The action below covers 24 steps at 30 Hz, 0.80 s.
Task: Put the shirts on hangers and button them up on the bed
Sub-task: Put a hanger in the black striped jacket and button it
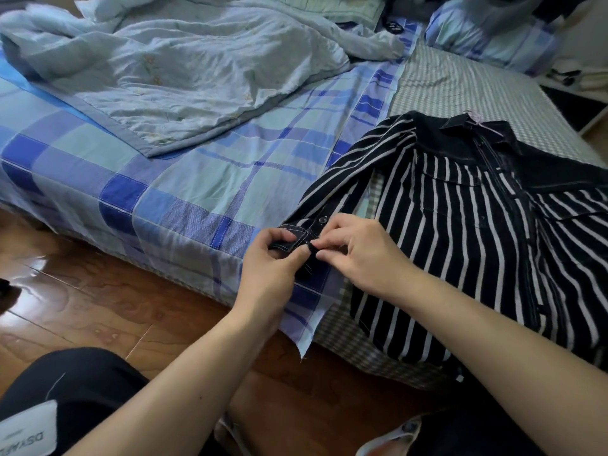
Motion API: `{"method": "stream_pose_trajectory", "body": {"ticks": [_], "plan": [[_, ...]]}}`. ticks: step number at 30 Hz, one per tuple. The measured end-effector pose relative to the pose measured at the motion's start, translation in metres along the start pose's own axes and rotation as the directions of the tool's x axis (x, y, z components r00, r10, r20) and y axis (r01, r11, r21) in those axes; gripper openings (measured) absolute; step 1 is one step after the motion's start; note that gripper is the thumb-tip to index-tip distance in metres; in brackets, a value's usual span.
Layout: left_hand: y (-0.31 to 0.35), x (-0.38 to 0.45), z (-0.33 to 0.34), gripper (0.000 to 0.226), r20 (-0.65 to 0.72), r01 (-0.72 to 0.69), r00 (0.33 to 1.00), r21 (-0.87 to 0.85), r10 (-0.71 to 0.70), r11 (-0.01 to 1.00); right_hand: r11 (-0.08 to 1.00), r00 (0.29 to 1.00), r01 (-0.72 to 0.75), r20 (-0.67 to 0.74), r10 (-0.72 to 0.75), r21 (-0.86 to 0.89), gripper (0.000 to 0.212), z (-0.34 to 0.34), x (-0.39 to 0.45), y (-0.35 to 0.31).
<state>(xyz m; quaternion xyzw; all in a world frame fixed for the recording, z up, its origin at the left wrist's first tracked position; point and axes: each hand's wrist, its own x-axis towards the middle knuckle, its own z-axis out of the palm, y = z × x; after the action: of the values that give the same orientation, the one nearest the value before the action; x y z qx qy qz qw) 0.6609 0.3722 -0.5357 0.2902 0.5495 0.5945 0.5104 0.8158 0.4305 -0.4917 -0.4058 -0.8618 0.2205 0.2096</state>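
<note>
One black-and-white striped shirt (460, 232) lies front-up on the bed (184, 199) at its near right edge, its sleeve cuff (296, 240) pinched by both the left hand (273, 261) and right hand (358, 251), while a white trouser label (26, 436) shows mirrored, unreadable lettering.

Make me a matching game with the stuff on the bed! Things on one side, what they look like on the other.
Things:
1. shirt
2. quilt
3. sheet
4. cuff

Looks:
A. crumpled, pale blue
B. pinched by both hands
C. black with white stripes
D. blue checks, flat under the rest

Pairs: 1-C, 2-A, 3-D, 4-B. The left hand and right hand both pinch it.
</note>
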Motion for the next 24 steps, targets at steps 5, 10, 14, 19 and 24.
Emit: {"method": "stream_pose_trajectory", "body": {"ticks": [5,10,14,19,24], "plan": [[0.018,0.000,-0.002,0.021,-0.034,-0.116,0.992,0.206,0.125,0.972,0.998,0.998,-0.046,-0.036,0.044,-0.048,0.033,0.004,-0.017,0.000],[0.088,0.028,-0.034,0.031,-0.236,-0.327,0.884,0.304,0.403,0.895,0.984,0.972,-0.178,-0.157,0.173,-0.020,0.031,-0.034,-0.039,0.013],[0.104,0.045,-0.060,0.026,-0.092,0.026,0.965,0.965,0.244,0.260,0.946,0.925,-0.322,-0.227,0.305,-0.040,0.024,-0.081,-0.052,0.033],[0.104,0.022,0.009,0.026,0.146,-0.179,0.975,0.963,-0.169,-0.199,0.862,0.868,-0.483,-0.213,0.448,-0.157,0.024,-0.133,-0.083,0.060],[0.102,0.014,0.152,0.028,0.420,-0.395,0.892,0.904,-0.169,0.162,0.698,0.733,-0.676,-0.315,0.603,-0.237,0.024,-0.191,-0.135,0.099]]}}
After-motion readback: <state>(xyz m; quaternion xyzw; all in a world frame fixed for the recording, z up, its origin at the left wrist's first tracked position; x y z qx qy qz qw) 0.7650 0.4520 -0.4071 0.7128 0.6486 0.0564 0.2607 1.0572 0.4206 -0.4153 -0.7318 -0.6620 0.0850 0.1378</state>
